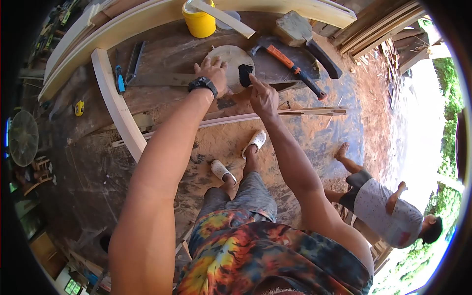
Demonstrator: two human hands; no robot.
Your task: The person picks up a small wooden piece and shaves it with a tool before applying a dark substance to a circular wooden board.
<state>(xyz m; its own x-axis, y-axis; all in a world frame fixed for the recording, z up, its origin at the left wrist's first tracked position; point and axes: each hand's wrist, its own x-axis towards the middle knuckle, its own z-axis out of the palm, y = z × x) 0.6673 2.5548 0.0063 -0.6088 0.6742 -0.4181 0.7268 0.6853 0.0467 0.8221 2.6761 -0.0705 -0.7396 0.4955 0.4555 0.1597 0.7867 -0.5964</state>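
A pale round wooden disc (pixel 223 55) lies on the dark workbench. My left hand (pixel 213 74), with a black band on its wrist, rests on the disc's left side, fingers spread. A small black piece (pixel 245 74), like a crumpled cloth or pad, is on the right part of the disc. My right hand (pixel 263 97) is closed at it, with the index finger reaching onto it; the other fingers are partly hidden. Right of the disc lies a claw hammer (pixel 290 66) with an orange and black handle. A handsaw blade (pixel 160 79) lies left of my left hand.
A yellow tub (pixel 199 20) stands at the back beneath a wooden strip. A mallet (pixel 297 32) lies behind the hammer. Boards (pixel 118 101) frame the left, with a blue-handled tool (pixel 120 78) and tape measure (pixel 79 108) nearby. Another person (pixel 386 209) is at the right.
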